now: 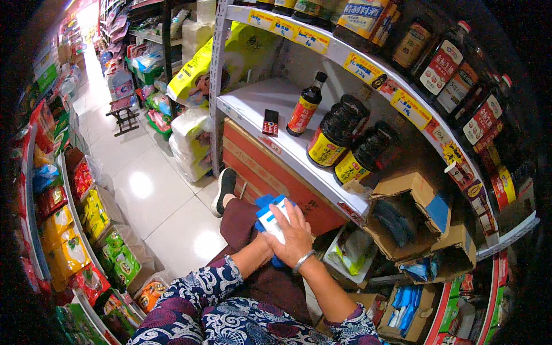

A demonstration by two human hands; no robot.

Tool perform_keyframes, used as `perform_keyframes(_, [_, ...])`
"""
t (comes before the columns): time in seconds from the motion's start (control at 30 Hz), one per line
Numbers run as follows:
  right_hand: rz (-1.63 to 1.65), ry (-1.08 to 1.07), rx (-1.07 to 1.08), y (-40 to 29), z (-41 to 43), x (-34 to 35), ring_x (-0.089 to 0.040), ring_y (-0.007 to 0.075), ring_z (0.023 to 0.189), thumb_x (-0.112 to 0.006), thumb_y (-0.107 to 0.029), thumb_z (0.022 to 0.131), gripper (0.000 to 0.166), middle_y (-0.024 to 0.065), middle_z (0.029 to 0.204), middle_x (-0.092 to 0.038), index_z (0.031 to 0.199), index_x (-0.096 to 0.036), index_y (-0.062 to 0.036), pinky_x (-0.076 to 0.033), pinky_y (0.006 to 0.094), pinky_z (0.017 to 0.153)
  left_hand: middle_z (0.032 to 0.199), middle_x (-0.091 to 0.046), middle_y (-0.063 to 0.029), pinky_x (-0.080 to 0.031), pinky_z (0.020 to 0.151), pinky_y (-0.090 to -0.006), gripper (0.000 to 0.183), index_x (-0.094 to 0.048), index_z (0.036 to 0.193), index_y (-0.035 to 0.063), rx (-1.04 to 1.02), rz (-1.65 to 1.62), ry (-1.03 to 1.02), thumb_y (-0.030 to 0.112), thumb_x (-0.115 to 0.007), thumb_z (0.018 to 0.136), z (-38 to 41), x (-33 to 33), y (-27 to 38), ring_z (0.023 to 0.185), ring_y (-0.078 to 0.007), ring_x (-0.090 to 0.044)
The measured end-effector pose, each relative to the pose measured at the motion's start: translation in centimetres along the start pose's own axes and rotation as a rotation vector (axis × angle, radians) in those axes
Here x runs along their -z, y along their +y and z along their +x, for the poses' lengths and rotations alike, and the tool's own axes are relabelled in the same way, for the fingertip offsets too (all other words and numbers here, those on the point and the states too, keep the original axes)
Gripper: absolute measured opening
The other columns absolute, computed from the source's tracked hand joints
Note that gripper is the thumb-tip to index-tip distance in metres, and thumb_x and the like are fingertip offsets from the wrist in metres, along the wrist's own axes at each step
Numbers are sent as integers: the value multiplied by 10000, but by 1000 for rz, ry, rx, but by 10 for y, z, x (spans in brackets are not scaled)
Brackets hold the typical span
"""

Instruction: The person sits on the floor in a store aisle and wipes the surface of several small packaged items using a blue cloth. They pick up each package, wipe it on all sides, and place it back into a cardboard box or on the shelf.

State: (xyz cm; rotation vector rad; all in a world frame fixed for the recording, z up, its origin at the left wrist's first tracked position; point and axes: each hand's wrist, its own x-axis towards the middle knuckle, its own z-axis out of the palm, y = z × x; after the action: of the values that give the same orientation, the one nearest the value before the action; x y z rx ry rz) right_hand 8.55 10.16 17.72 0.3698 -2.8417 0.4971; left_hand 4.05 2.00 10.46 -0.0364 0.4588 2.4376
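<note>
My right hand (293, 233) lies over a white and blue packet (274, 222), its fingers curled across the top. Under it, my left hand (264, 248) is mostly covered by the right one, so its fingers cannot be made out. Blue material (264, 201) shows around the packet's edges. Both hands are above my dark trousers, in front of a red-brown carton (276, 177). On the white shelf beyond stand a dark sauce bottle with a red label (304, 108) and several yellow-labelled bottles (326, 140). A small black and red box (270, 123) is left of the sauce bottle.
Open cardboard boxes (409, 215) jut out at the right, with a white tray (350, 256) and a box of blue packets (405, 308) lower down. Packaged goods (95, 211) line the left. A small folding stool (123, 116) stands on the tiled aisle floor (142, 185).
</note>
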Motion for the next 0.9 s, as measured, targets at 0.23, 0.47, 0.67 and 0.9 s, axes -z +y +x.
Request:
perform_keyframes(0.23, [231,119,-212,40,23,-20,-405,429,1173,-523,-401,849,511,218,1327,-404,1313,-438,-205,-371,470,952,1216,-545,-47,-416,950,-384,569,-471,1263,130,44,14,89,555,-426,887,-8,-13,-11,1085,-225,-529])
perform_keyframes(0.47, [89,80,-156,20,18,-12,-433,433,1111,-460,-268,895,425,218,1325,-393,1309,-440,-171,-379,484,921,1121,-552,-37,-452,873,-337,499,-469,1221,110,-137,64,143,493,-475,901,-12,-12,-2,1006,-171,-538])
perform_keyframes(0.67, [458,73,-46,26,9,-15,-431,393,1163,-471,-157,865,466,234,1366,-353,1313,-412,-46,-322,429,1009,1022,-597,-56,-503,804,-302,333,-514,1172,78,-282,349,122,225,-575,879,-25,-10,25,927,-181,-595])
perform_keyframes(0.9, [1328,-134,-374,34,-9,0,-466,206,1147,-683,-151,762,800,112,1262,-474,1408,-223,-47,-365,342,973,1086,-597,-112,-487,853,-350,362,-519,1168,45,-205,141,32,135,-593,825,-23,-8,43,938,-225,-605])
